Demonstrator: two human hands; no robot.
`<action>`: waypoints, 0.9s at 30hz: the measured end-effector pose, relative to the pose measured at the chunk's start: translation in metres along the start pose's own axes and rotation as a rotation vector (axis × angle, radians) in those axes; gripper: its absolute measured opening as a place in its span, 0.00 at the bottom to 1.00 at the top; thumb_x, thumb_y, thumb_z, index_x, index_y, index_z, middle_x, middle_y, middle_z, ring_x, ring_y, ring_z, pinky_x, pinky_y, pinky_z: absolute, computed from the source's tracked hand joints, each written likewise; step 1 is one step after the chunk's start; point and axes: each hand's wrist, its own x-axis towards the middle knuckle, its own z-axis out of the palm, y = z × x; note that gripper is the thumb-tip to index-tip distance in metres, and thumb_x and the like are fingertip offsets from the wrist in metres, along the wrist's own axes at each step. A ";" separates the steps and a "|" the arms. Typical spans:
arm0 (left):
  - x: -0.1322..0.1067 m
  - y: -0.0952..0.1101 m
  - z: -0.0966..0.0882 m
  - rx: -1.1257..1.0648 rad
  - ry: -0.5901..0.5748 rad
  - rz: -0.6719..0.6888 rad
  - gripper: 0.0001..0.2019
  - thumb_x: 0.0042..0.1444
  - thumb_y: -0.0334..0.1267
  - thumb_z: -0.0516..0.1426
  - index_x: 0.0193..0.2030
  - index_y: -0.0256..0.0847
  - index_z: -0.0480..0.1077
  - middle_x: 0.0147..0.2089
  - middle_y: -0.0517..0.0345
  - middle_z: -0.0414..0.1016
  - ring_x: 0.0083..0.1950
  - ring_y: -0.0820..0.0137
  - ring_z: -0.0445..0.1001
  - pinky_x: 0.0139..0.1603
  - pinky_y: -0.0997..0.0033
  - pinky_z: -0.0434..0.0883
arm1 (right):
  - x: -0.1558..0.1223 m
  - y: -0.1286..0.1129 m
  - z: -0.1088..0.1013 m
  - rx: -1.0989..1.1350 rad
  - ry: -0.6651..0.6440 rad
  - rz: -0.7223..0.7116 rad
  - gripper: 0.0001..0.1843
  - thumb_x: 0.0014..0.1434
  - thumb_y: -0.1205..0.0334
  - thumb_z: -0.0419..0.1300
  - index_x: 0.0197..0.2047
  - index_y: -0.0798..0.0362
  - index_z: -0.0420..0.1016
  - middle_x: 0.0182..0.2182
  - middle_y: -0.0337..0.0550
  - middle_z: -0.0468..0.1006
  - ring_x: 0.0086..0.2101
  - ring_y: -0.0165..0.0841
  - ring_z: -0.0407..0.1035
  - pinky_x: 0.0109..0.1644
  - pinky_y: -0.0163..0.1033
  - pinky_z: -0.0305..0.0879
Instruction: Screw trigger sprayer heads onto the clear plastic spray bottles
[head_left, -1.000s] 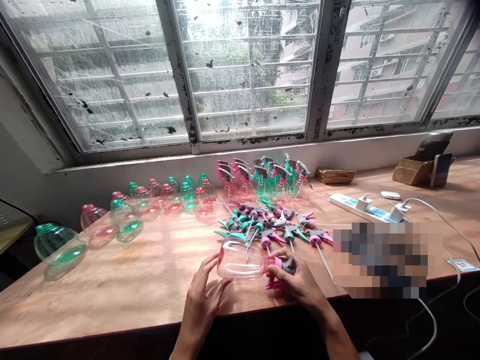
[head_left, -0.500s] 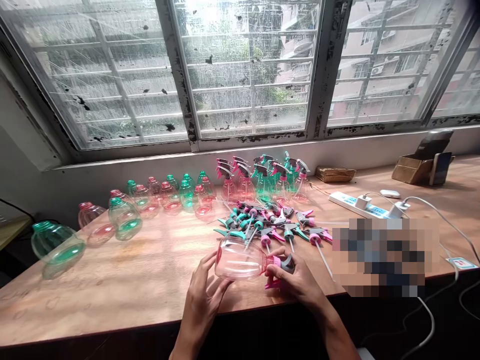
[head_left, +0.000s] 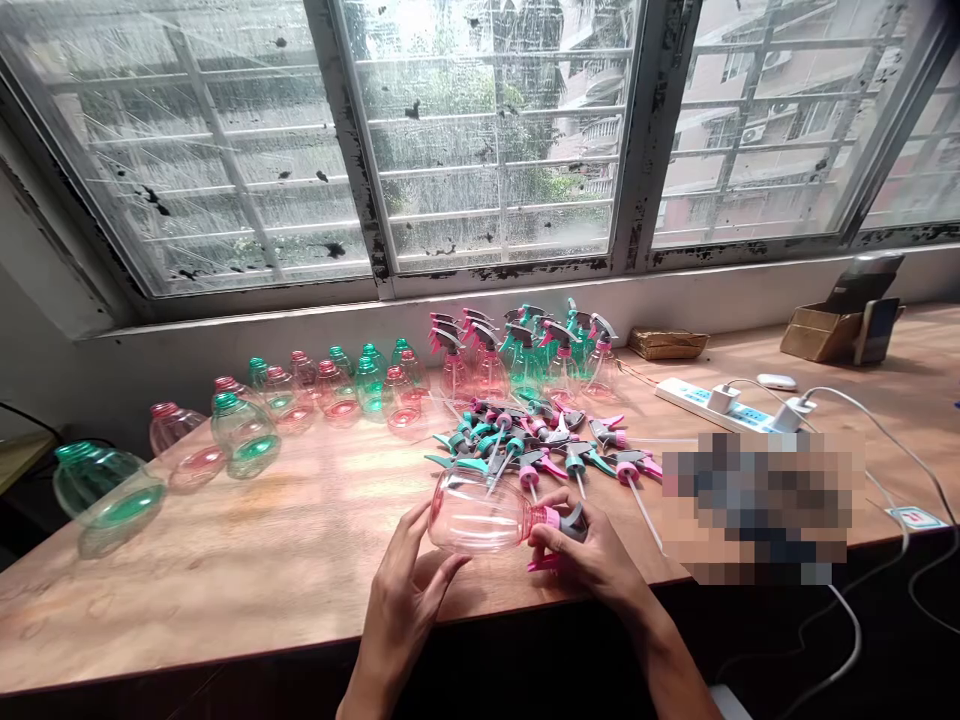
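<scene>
A clear pink spray bottle (head_left: 480, 512) lies sideways in the air above the table's front edge, its base to the left. My left hand (head_left: 403, 580) holds it by the base, fingers behind and thumb underneath. Around the neck, my right hand (head_left: 592, 552) grips the pink and grey trigger sprayer head (head_left: 571, 522), which sits on the bottle's mouth. Just beyond the bottle is a pile of loose trigger sprayer heads (head_left: 517, 440) in pink, green and grey, with dip tubes sticking out.
Open pink and green bottles (head_left: 244, 440) stand at the left and back. Assembled spray bottles (head_left: 525, 360) are grouped by the wall. At right are a power strip (head_left: 712, 405) with cables, a cardboard box (head_left: 821, 330), a flat brown packet (head_left: 667, 344) and a blurred patch.
The bottle and both hands keep nearly the same pose. The whole view has shifted slightly, and my left fingers sit a little differently at the base.
</scene>
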 end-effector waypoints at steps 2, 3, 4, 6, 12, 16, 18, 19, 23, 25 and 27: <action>-0.001 0.001 -0.001 -0.001 -0.009 -0.014 0.26 0.66 0.46 0.62 0.69 0.50 0.63 0.66 0.47 0.72 0.68 0.52 0.71 0.67 0.49 0.71 | 0.000 0.000 0.000 0.001 0.001 0.016 0.24 0.51 0.49 0.77 0.41 0.51 0.73 0.30 0.37 0.82 0.27 0.34 0.79 0.31 0.43 0.83; -0.001 0.001 -0.002 -0.014 -0.015 -0.034 0.25 0.67 0.47 0.60 0.69 0.50 0.63 0.66 0.46 0.71 0.68 0.52 0.71 0.67 0.50 0.72 | -0.001 0.000 0.000 0.000 0.002 0.027 0.24 0.51 0.49 0.77 0.41 0.51 0.73 0.30 0.37 0.82 0.27 0.34 0.79 0.32 0.43 0.84; -0.002 0.000 -0.002 -0.032 -0.023 -0.057 0.24 0.69 0.46 0.58 0.69 0.49 0.64 0.67 0.46 0.71 0.68 0.52 0.71 0.66 0.51 0.73 | -0.001 0.000 0.000 -0.002 0.002 0.040 0.24 0.50 0.49 0.77 0.41 0.51 0.73 0.31 0.37 0.82 0.27 0.34 0.79 0.32 0.43 0.84; -0.002 -0.002 -0.001 -0.066 -0.029 -0.083 0.21 0.71 0.44 0.55 0.69 0.49 0.64 0.68 0.46 0.70 0.68 0.53 0.71 0.65 0.54 0.74 | -0.001 0.000 0.000 -0.008 0.003 0.054 0.25 0.50 0.48 0.77 0.41 0.51 0.72 0.30 0.37 0.82 0.28 0.35 0.79 0.32 0.44 0.84; -0.001 -0.003 0.001 -0.073 -0.013 -0.030 0.22 0.69 0.42 0.58 0.69 0.52 0.64 0.68 0.48 0.70 0.68 0.53 0.70 0.63 0.53 0.76 | 0.000 0.000 0.001 -0.003 0.029 0.017 0.25 0.50 0.47 0.77 0.42 0.52 0.73 0.30 0.39 0.83 0.27 0.34 0.79 0.32 0.42 0.84; -0.001 0.001 0.000 -0.033 -0.001 -0.035 0.22 0.69 0.41 0.58 0.68 0.51 0.65 0.66 0.49 0.71 0.68 0.54 0.71 0.67 0.50 0.72 | 0.000 -0.001 0.001 0.005 0.018 0.016 0.25 0.50 0.47 0.77 0.42 0.52 0.73 0.30 0.39 0.84 0.27 0.33 0.79 0.33 0.42 0.83; -0.002 0.000 -0.001 -0.012 -0.002 -0.049 0.25 0.67 0.44 0.60 0.69 0.51 0.64 0.66 0.48 0.71 0.68 0.52 0.70 0.67 0.48 0.72 | 0.000 -0.001 0.001 0.003 0.017 0.024 0.26 0.49 0.46 0.78 0.41 0.51 0.73 0.29 0.39 0.84 0.27 0.34 0.79 0.33 0.43 0.83; -0.002 0.000 -0.001 -0.013 -0.012 -0.067 0.27 0.66 0.46 0.61 0.70 0.50 0.63 0.67 0.47 0.70 0.69 0.50 0.69 0.66 0.48 0.73 | -0.001 -0.002 0.001 0.001 0.018 0.027 0.26 0.48 0.46 0.78 0.41 0.51 0.73 0.29 0.39 0.85 0.27 0.35 0.79 0.33 0.44 0.84; -0.006 -0.006 0.000 -0.063 -0.035 -0.118 0.23 0.69 0.47 0.57 0.69 0.50 0.64 0.68 0.47 0.70 0.68 0.51 0.70 0.61 0.54 0.78 | -0.001 -0.002 0.002 -0.006 0.018 0.034 0.25 0.49 0.47 0.77 0.41 0.51 0.72 0.30 0.40 0.85 0.27 0.35 0.80 0.34 0.45 0.84; -0.006 -0.009 0.000 -0.076 -0.016 -0.098 0.21 0.70 0.45 0.56 0.69 0.50 0.65 0.67 0.47 0.71 0.67 0.52 0.71 0.60 0.55 0.78 | -0.001 -0.001 0.002 -0.003 0.013 0.034 0.25 0.50 0.47 0.77 0.41 0.51 0.72 0.29 0.39 0.85 0.27 0.35 0.80 0.35 0.45 0.84; -0.006 -0.010 0.000 -0.080 -0.003 -0.070 0.21 0.71 0.44 0.56 0.69 0.51 0.65 0.67 0.48 0.71 0.66 0.53 0.72 0.60 0.55 0.78 | 0.000 -0.001 0.001 0.003 0.011 0.026 0.25 0.50 0.46 0.77 0.41 0.51 0.72 0.28 0.39 0.85 0.27 0.35 0.80 0.34 0.44 0.84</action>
